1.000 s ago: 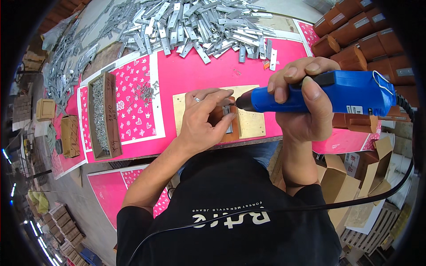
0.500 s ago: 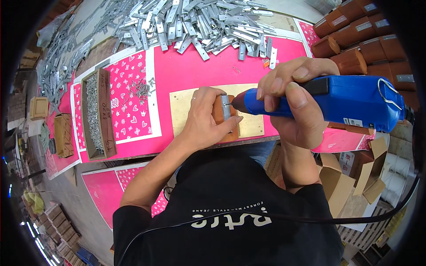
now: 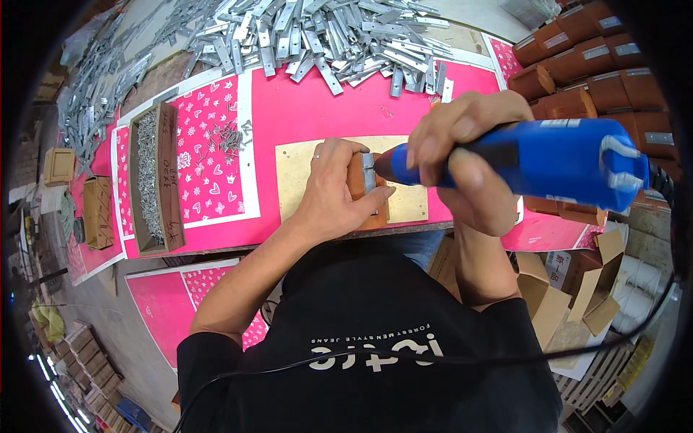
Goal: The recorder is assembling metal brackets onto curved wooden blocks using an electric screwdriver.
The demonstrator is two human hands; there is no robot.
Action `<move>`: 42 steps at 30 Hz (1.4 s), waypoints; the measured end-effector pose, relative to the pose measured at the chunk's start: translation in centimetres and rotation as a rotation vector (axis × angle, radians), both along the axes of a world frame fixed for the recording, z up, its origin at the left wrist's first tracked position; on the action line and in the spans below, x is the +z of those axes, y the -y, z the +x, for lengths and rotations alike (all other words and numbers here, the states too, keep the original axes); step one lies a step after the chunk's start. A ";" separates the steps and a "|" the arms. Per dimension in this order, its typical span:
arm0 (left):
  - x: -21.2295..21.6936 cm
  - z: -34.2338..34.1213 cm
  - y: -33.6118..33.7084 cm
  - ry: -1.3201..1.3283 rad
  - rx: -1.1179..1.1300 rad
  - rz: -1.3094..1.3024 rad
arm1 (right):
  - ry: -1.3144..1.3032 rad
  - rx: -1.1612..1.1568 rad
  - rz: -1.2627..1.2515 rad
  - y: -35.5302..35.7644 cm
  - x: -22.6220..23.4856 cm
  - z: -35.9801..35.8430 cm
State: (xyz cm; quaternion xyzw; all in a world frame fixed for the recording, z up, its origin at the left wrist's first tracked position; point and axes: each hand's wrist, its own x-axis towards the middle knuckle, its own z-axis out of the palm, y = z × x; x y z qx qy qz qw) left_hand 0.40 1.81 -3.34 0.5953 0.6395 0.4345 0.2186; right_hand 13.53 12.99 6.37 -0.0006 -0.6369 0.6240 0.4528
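My left hand presses down on a small brown wooden block with a grey metal plate on it. The block rests on a tan board over the pink table cover. My right hand grips a blue electric screwdriver. Its dark nose points left at the metal plate, close to my left fingertips. A black cord runs from the tool's back end down across my dark shirt.
A large heap of grey metal plates covers the far side of the table. An open box of screws stands at left, loose screws beside it. Stacked brown blocks sit at right, cardboard boxes below.
My right hand and the screwdriver have come closer and lower toward the block. My left hand shifted its grip on the block, which stays on the tan board.
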 end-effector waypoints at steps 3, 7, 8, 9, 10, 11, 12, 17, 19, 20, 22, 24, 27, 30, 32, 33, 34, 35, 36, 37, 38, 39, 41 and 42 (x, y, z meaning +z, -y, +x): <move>-0.5 -0.1 0.1 0.025 -0.003 0.051 | 0.087 0.083 0.084 0.3 0.4 0.0; 0.6 -2.1 2.6 0.102 -0.076 -0.132 | -0.080 0.291 0.009 0.2 1.7 0.9; 1.2 -2.9 3.5 -0.009 -0.120 -0.221 | -0.087 0.290 0.014 -0.4 2.1 1.6; 0.9 -3.3 3.9 -0.079 -0.200 -0.207 | -0.166 0.301 0.008 -0.9 2.8 2.6; 0.9 -3.1 3.9 -0.082 -0.197 -0.206 | -0.251 0.324 -0.002 -1.3 3.1 3.4; 1.0 -2.7 3.7 -0.043 -0.195 -0.227 | -0.253 0.326 -0.001 -1.4 3.0 4.1; 1.1 -2.7 3.4 -0.009 -0.189 -0.245 | -0.277 0.246 0.003 -1.7 2.7 4.4; 3.2 -1.9 2.7 -0.058 -0.160 -0.113 | -0.163 -0.091 -0.102 -1.3 0.1 5.7; 3.7 -1.5 2.5 -0.202 -0.164 -0.103 | -0.141 -0.121 -0.150 -1.0 -0.9 5.9; 3.6 -1.3 2.5 -0.263 -0.171 -0.109 | -0.117 -0.148 -0.200 -0.9 -1.4 6.0; 4.0 -1.1 2.1 -0.328 -0.195 -0.112 | -0.109 -0.168 -0.228 -0.7 -2.0 6.1; 4.8 -1.1 1.6 -0.373 -0.220 -0.097 | -0.044 -0.218 -0.197 -0.6 -2.9 5.7; 4.1 -3.7 -0.8 -0.340 -0.109 0.032 | 0.058 -0.213 -0.233 0.0 -4.2 5.3; 0.5 -7.7 -5.5 -0.707 -0.006 0.072 | 0.135 -0.270 -0.266 0.9 -4.2 4.3; -2.3 -9.3 -8.1 -0.795 -0.015 0.092 | 0.064 -0.274 -0.233 0.9 -5.1 3.9; -3.5 -9.7 -8.9 -0.859 -0.026 0.097 | 0.063 -0.267 -0.233 0.9 -5.1 3.6; -3.7 -9.9 -9.7 -0.922 -0.044 0.105 | 0.070 -0.272 -0.217 1.0 -5.1 3.5; -3.9 -10.4 -10.0 -0.952 -0.069 0.178 | 0.078 -0.276 -0.203 1.1 -5.1 3.4; -3.9 -10.5 -10.1 -0.949 -0.076 0.178 | 0.080 -0.283 -0.205 1.1 -5.1 3.5; -3.9 -10.7 -10.1 -0.961 -0.055 0.209 | 0.089 -0.281 -0.178 0.9 -5.2 3.6; -3.9 -10.8 -9.9 -0.972 -0.032 0.237 | 0.098 -0.277 -0.152 0.9 -5.2 3.6; -3.9 -10.9 -9.6 -0.927 -0.065 0.288 | 0.099 -0.280 -0.155 0.8 -5.2 3.7; -4.0 -10.9 -9.1 -0.839 -0.075 0.243 | 0.085 -0.298 -0.226 0.5 -5.1 3.9; -3.7 -10.7 -8.7 -0.752 -0.086 0.201 | 0.085 -0.299 -0.230 0.4 -4.9 4.0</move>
